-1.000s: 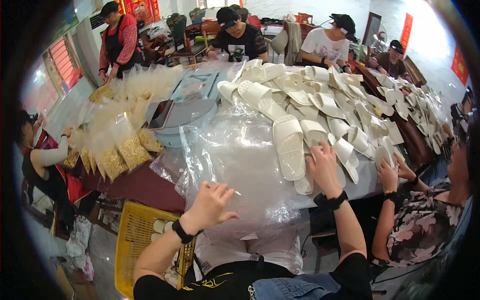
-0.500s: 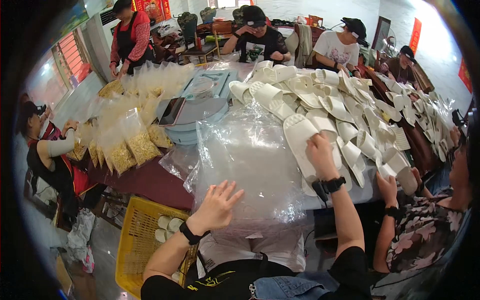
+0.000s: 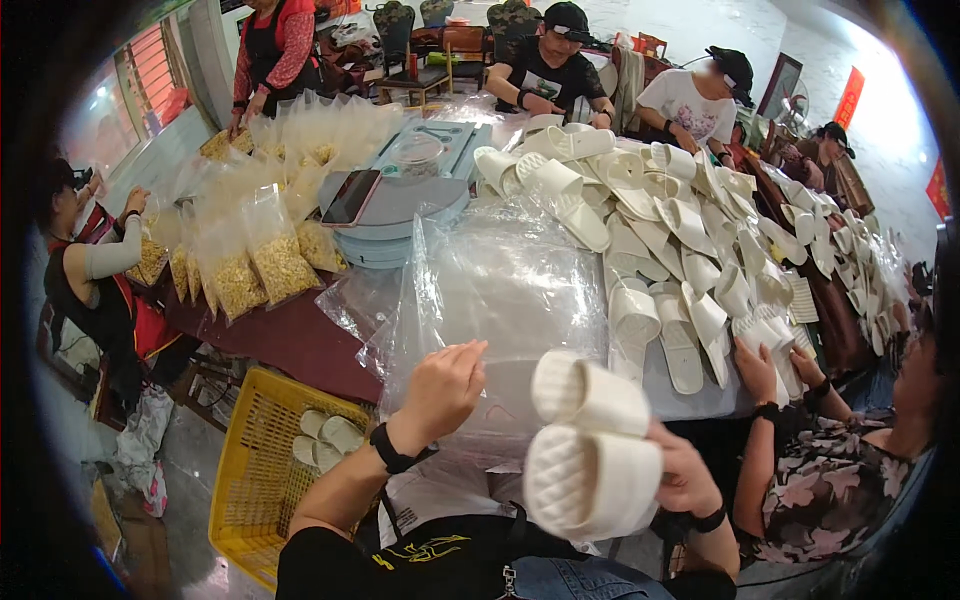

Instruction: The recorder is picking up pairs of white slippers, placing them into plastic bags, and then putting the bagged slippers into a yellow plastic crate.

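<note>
A pair of white slippers (image 3: 590,440) is in my right hand (image 3: 685,470), held up close to my body with the quilted toe-end footbeds facing left. The slippers are slightly blurred, and my fingers grip them from the right side. My left hand (image 3: 440,390) is above the near left part of a stack of clear plastic bags (image 3: 510,290). Its fingers are stretched out and close together, with nothing visible in them. To the right of the bags lies a large heap of white slippers (image 3: 650,230) on the table.
At my lower left stands a yellow plastic basket (image 3: 250,460) with a few slippers inside. Bags of yellow pieces (image 3: 280,265) and a grey-blue case (image 3: 400,215) with a phone (image 3: 352,197) on it occupy the table's left. A co-worker at right handles slippers (image 3: 765,340); others sit or stand around the table.
My right hand has lifted a pair of slippers off the heap and brought it toward my body. My left hand has turned, its spread fingers drawing together. The view has shifted a little.
</note>
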Demonstrator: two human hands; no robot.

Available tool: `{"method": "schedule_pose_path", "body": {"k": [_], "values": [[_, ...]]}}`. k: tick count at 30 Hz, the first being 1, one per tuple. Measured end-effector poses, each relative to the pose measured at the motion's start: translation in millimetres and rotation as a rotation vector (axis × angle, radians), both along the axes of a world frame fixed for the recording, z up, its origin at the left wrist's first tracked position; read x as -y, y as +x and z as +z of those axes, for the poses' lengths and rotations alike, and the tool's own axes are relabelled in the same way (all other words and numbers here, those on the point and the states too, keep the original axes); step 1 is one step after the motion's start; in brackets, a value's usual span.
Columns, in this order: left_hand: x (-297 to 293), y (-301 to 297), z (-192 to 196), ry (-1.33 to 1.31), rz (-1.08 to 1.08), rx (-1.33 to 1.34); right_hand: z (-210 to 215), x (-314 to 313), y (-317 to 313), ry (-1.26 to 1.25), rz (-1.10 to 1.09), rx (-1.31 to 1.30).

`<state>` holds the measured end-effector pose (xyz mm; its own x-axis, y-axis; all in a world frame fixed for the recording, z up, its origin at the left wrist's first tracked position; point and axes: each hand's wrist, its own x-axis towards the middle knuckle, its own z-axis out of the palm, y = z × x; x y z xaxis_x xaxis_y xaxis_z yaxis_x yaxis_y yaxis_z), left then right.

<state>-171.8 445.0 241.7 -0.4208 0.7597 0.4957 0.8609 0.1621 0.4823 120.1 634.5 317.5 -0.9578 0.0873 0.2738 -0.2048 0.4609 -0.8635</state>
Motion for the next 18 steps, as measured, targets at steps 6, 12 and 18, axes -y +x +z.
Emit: {"method": "schedule_pose_path", "body": {"k": [6,12,18], "values": [[-1,8,0,-0.012,-0.028,-0.024,-25,10,-30,0.196,0.004,0.112],[2,23,2,-0.02,-0.061,-0.178,-55,10,-67,0.483,-0.177,0.015],[-7,33,-3,0.03,-0.061,-0.304,-90,15,-116,0.516,-0.333,-0.092]]}}
